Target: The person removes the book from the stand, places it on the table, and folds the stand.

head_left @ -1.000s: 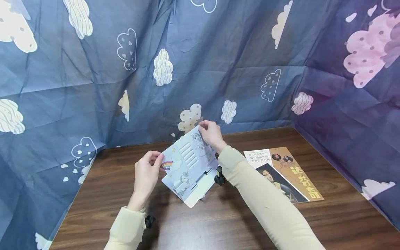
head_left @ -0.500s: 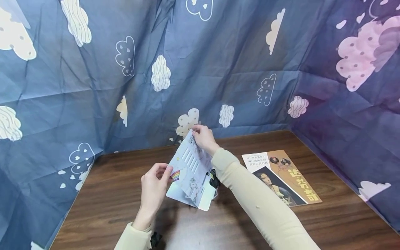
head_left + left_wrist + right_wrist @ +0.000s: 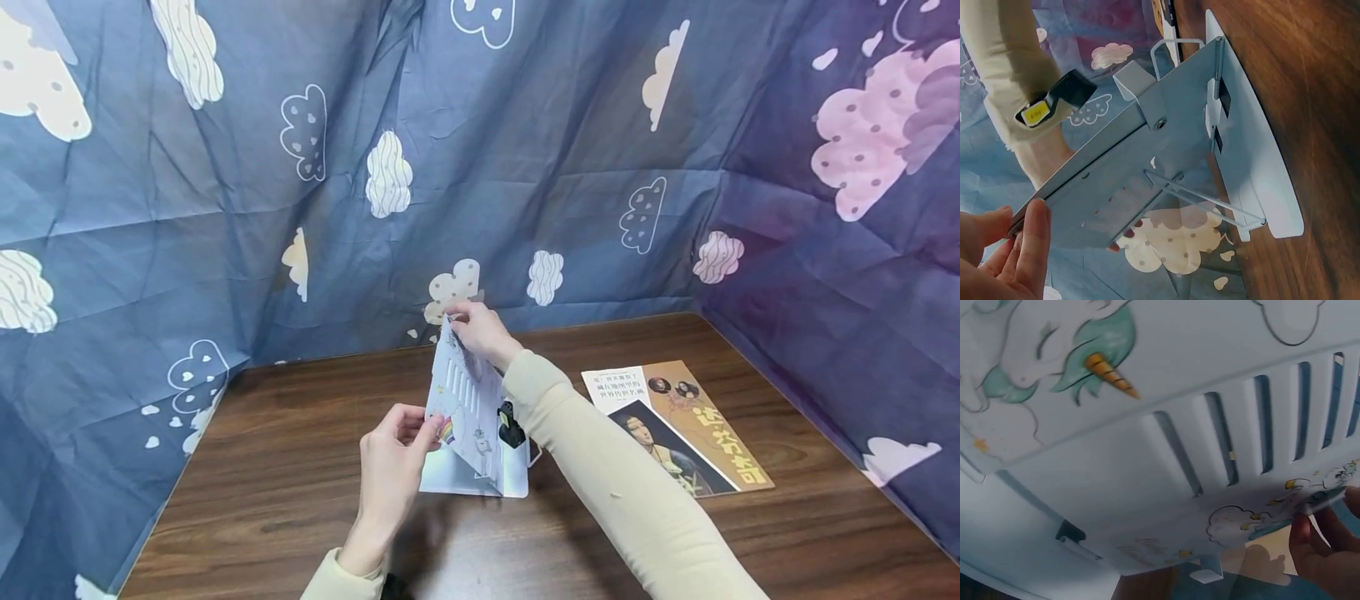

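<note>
A pale blue-white book stand [image 3: 459, 379] with slots and unicorn and rainbow prints stands on the table, its panel raised steeply from a flat base plate [image 3: 514, 477]. My left hand [image 3: 397, 454] pinches the panel's left edge near the rainbow. At the far top corner, my right hand [image 3: 480, 332] pinches the upper edge between thumb and fingers. In the left wrist view, the panel's plain back [image 3: 1179, 125] shows, with a wire prop [image 3: 1204, 201] reaching down to the base. The right wrist view looks closely along the slotted, printed front [image 3: 1172, 450].
To the right on the wooden table [image 3: 285, 467] lies a book [image 3: 678, 425] with a portrait and a brown band on its cover. A dark blue cloud-print curtain [image 3: 495, 192] encloses the back and sides.
The book stand has turned, so its panel now shows more edge-on and steeper. My left hand has moved right with its edge; my right hand has shifted slightly left.
</note>
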Demonstrator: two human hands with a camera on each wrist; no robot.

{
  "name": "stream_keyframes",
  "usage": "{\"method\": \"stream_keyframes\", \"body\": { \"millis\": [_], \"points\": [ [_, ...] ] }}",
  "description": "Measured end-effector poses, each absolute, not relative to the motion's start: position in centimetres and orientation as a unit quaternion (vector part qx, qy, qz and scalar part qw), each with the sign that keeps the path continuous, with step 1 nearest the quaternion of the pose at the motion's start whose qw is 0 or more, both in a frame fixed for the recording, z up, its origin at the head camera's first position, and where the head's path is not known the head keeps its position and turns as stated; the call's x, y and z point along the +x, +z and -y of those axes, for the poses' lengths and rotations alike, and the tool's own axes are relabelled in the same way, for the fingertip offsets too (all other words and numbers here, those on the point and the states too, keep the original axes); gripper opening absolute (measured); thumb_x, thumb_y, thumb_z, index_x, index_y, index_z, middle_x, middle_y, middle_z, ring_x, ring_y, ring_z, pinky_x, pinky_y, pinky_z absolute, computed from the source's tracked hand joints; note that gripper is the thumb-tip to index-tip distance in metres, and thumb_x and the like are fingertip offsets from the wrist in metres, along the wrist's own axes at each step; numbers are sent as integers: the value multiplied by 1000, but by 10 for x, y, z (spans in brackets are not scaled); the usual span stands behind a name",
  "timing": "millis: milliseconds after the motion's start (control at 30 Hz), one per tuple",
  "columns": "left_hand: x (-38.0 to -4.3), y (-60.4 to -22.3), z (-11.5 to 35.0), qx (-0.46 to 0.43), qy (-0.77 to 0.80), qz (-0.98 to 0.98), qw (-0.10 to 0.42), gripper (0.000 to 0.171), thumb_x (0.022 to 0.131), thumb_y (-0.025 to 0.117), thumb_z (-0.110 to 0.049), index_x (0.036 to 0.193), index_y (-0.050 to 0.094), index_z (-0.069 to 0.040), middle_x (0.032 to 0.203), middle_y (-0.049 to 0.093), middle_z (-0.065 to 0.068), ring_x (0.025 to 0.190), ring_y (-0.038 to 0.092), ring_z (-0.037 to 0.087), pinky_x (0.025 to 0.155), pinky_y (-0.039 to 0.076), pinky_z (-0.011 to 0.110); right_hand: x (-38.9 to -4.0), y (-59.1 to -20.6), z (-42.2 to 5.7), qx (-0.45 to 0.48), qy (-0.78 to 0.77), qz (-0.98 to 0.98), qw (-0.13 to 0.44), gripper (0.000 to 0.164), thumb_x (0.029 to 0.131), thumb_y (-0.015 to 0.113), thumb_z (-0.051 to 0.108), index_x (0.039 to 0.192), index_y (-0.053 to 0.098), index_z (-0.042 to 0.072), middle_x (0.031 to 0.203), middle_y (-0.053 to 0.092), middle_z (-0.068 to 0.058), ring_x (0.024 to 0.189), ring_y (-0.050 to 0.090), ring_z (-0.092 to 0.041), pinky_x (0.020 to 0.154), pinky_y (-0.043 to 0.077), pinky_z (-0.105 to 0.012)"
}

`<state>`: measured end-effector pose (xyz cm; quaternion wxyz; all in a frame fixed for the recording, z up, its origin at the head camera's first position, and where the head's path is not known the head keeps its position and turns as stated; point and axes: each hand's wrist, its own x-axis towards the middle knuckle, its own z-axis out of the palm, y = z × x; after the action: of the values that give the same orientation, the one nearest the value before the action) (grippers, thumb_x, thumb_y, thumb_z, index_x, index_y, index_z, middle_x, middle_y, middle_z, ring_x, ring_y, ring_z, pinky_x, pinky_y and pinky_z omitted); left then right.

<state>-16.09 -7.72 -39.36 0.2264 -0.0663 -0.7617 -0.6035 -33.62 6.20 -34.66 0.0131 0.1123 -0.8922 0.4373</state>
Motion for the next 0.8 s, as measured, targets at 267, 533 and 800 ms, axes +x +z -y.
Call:
{"method": "stream_keyframes", "body": {
  "millis": [267, 533, 800],
  "points": [
    [-157, -395, 67, -86, -610, 757, 220, 15, 82, 80, -10, 84, 65, -6, 73, 70, 1, 61, 69, 23, 57, 56, 26, -333, -343, -57, 129, 435, 891, -17, 33, 101, 52, 11, 131, 63, 15, 127, 62, -12, 121, 54, -26, 99, 44, -38],
    [-157, -397, 58, -108, -602, 756, 232, 19, 80, 82, -13, 82, 63, -9, 71, 69, -2, 60, 68, 14, 57, 55, 25, -330, -344, -52, 144, 454, 879, -28, 35, 100, 52, 7, 133, 61, 12, 130, 61, -13, 122, 54, -25, 99, 45, -38],
    [-157, -399, 52, -117, -617, 746, 223, 19, 79, 83, -14, 83, 64, -9, 72, 70, -2, 61, 68, 13, 58, 56, 25, -324, -341, -50, 170, 436, 883, -38, 41, 99, 51, 4, 138, 56, 11, 132, 60, -13, 123, 54, -23, 100, 44, -34]
  ]
}}
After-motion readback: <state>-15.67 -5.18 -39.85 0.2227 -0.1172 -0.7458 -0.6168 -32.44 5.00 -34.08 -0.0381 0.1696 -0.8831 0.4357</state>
